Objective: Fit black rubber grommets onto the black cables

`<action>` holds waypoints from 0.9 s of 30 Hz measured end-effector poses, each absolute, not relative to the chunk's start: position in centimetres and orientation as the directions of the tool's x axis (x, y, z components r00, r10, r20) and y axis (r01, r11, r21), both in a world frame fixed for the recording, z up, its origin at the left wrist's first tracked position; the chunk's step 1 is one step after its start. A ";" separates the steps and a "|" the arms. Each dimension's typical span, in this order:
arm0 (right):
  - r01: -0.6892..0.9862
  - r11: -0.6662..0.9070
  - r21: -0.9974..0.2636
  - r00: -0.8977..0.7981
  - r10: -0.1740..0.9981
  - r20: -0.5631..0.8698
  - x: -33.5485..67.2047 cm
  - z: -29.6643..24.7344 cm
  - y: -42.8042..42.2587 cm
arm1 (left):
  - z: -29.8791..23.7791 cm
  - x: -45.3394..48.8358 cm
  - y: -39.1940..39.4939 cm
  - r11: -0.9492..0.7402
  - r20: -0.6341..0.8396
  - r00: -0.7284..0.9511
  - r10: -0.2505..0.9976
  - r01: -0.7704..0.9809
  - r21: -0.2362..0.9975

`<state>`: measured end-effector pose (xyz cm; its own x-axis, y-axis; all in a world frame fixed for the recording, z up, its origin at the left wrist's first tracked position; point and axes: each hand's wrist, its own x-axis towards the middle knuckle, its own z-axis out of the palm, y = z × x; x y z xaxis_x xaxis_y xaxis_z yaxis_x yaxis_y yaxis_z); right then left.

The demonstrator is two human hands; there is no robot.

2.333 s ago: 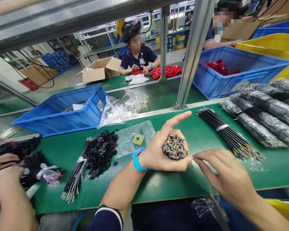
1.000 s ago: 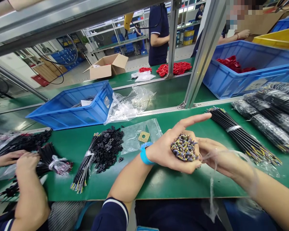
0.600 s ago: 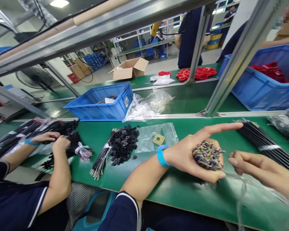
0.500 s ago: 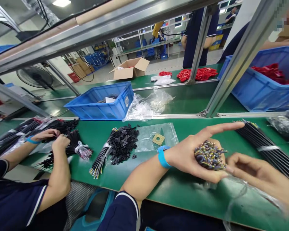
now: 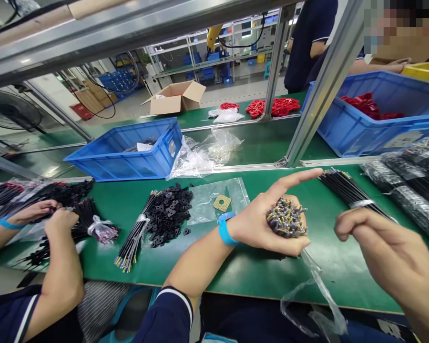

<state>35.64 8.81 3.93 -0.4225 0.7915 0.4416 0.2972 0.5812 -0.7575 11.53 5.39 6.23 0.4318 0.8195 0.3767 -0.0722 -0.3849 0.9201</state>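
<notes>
My left hand is palm up over the green bench and cups a bundle of wires with coloured tips pointing up; its forefinger sticks out straight. A strip of clear plastic film hangs down from under this hand. My right hand hovers a short way to the right, back towards me, fingers curled; what lies inside them is hidden. It does not touch the bundle.
A pile of black parts, a tied wire bundle and a clear bag lie to the left. Black cable bundles, bagged ones, blue bins and a metal post stand behind. A co-worker's hands work at far left.
My right hand has drawn away from the left hand, to the right and nearer me. The plastic film now dangles under the left hand. The bundle stays cupped in the left hand.
</notes>
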 end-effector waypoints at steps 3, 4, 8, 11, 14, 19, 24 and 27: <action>0.280 0.785 -0.552 -0.734 0.546 0.404 35.3 5.3 8.1 | 6.3 11.6 5.3 -0.396 0.393 0.422 0.817 -0.085 0.914; 0.271 0.823 -0.499 -0.768 0.498 0.403 35.1 5.7 7.9 | 6.3 11.6 5.3 -0.390 0.387 0.421 0.820 -0.084 0.917; 0.281 0.711 -0.645 -0.747 0.584 0.317 34.7 7.3 8.3 | 6.3 11.6 5.3 -0.377 0.377 0.425 0.823 -0.086 0.922; 0.305 0.507 -0.806 -0.699 0.694 0.171 35.5 7.3 9.2 | 6.2 11.5 5.3 -0.396 0.393 0.412 0.822 -0.082 0.915; 0.363 0.585 -0.726 -0.608 0.739 0.292 36.7 6.4 9.9 | 6.2 11.4 5.3 -0.416 0.412 0.410 0.814 -0.084 0.905; 0.464 0.849 -0.252 -0.521 0.492 0.698 36.5 6.4 9.3 | 6.3 11.4 5.3 -0.390 0.384 0.407 0.829 -0.071 0.918; 0.276 0.959 -0.067 -0.780 0.264 0.568 34.0 5.6 9.6 | 6.2 11.6 5.2 -0.404 0.401 0.390 0.829 -0.079 0.912; 0.274 0.938 -0.213 -0.799 0.346 0.493 33.7 4.3 10.1 | 6.0 11.5 5.3 -0.415 0.412 0.398 0.820 -0.083 0.906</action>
